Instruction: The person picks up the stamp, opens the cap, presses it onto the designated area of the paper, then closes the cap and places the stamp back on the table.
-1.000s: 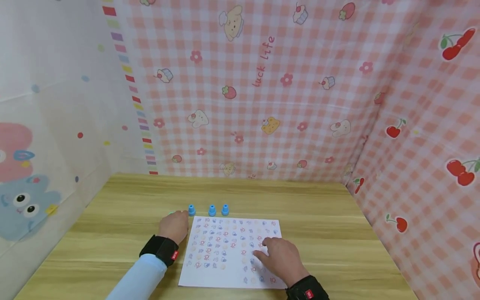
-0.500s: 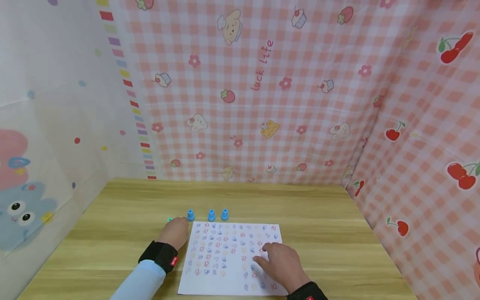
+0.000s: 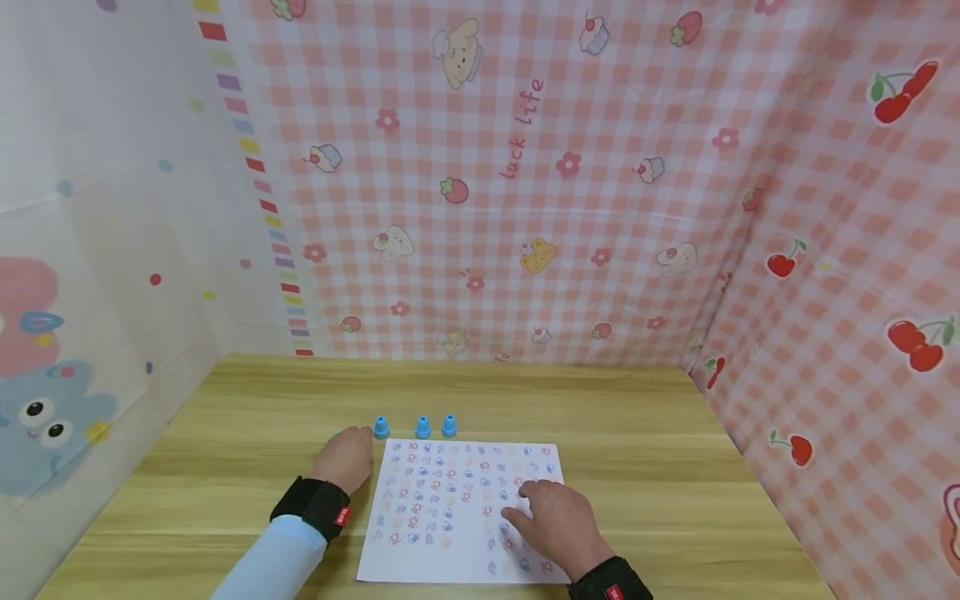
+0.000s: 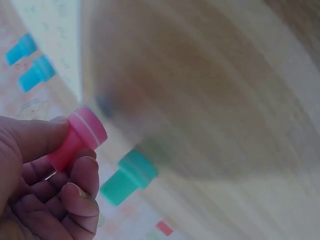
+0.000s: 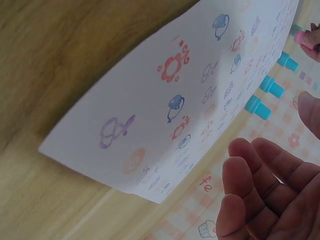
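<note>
My left hand pinches a pink stamp between thumb and curled fingers, at the left of the paper. The pink stamp is hidden behind the hand in the head view. A green stamp stands on the table close by it in the left wrist view. My right hand hovers at the right part of the white paper, fingers relaxed and gently bent, holding nothing. Rows of small red, blue, purple and orange prints, flowers among them, cover much of the sheet.
Three blue stamps, a left one, a middle one and a right one, stand along the paper's far edge. The wooden table ends at a pink checked cloth behind and on the right, with a white cloth on the left.
The bit of green stamp seen beyond my left hand half a second ago is now hidden by that hand. The right hand stays in nearly the same place; the head view shifts slightly.
</note>
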The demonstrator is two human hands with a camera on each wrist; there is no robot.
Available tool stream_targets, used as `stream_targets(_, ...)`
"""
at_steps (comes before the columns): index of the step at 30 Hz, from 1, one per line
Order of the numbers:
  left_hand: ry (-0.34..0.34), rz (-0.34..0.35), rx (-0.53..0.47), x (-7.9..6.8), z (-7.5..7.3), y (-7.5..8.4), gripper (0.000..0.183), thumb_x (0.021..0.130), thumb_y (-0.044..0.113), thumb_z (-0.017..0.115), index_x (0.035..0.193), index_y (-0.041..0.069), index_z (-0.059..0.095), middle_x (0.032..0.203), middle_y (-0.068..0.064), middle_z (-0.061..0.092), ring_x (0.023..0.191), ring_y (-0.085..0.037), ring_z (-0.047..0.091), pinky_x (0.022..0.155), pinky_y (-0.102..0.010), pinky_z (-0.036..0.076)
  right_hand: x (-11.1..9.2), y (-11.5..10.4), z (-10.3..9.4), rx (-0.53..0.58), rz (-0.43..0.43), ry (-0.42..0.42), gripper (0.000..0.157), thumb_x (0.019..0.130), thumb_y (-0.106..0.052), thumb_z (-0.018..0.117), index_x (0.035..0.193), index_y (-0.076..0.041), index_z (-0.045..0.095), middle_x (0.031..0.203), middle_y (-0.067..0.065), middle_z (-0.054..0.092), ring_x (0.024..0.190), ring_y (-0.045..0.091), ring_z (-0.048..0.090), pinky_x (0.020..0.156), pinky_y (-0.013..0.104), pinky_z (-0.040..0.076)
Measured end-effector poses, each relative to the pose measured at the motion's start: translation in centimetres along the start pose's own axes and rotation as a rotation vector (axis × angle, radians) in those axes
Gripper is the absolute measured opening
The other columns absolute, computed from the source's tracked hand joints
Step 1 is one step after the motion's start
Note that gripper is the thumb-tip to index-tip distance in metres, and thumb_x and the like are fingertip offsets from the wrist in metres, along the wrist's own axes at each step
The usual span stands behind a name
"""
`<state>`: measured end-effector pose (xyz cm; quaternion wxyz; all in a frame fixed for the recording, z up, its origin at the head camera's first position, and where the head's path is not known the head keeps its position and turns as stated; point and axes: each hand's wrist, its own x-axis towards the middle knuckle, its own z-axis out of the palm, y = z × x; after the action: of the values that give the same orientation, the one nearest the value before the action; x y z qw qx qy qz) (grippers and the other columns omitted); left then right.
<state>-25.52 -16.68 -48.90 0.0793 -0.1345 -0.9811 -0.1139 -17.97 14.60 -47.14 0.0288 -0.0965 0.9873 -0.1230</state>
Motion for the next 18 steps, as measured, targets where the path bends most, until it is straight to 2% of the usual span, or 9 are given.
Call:
stream_targets(2,0.023,-0.003,-0.017,-0.1,-0.4,0.3,0.009,0.087,-0.006,0.066,0.094,-0.01,0.062,0.073,-0.013,0.058,0.069,-0.024,0.061,0.067,-0.039,0.054,0.0,0.0,0.1,0.019,0.007,-0.001,0.04,0.088,-0.044,0.072,0.105,-0.008,0.073,0.095,0.004,0.072,0.084,0.018,0.065,0.078,0.043,0.053)
stream_targets(6,0.038,-0.04,-0.101,-0.4,-0.7,1.5,0.015,0.092,0.002,0.066,0.102,-0.009,0.063,0.081,-0.013,0.062,0.073,-0.022,0.062,0.069,-0.038,0.054,0.0,0.1,0.3,0.063,0.007,0.017,0.038,0.089,-0.042,0.071,0.107,-0.008,0.073,0.087,0.001,0.07,0.073,0.014,0.059,0.069,0.038,0.051)
stream_targets(9,0.022,-0.081,-0.177,-0.7,-0.9,3.0,0.016,0.094,0.008,0.067,0.103,-0.004,0.063,0.083,-0.009,0.061,0.072,-0.019,0.058,0.067,-0.034,0.053,0.0,0.0,0.3,0.085,-0.008,0.045,0.036,0.09,-0.039,0.071,0.107,-0.007,0.073,0.08,-0.002,0.066,0.068,0.011,0.053,0.063,0.035,0.047)
stream_targets(12,0.01,-0.088,-0.224,-1.0,-1.1,4.4,0.014,0.094,0.011,0.069,0.102,0.002,0.062,0.08,-0.004,0.056,0.068,-0.017,0.051,0.063,-0.03,0.049,-0.1,-0.1,0.1,0.094,-0.024,0.065,0.035,0.09,-0.037,0.071,0.107,-0.007,0.073,0.077,-0.003,0.063,0.067,0.011,0.053,0.061,0.033,0.045)
stream_targets(18,0.064,-0.036,-0.277,-1.5,-0.9,6.7,0.013,0.094,0.014,0.069,0.103,0.005,0.064,0.084,-0.001,0.059,0.072,-0.013,0.053,0.067,-0.031,0.05,0.0,-0.1,0.2,0.138,-0.015,0.065,0.034,0.092,-0.035,0.07,0.108,-0.006,0.072,0.074,-0.006,0.06,0.065,0.01,0.05,0.06,0.031,0.043)
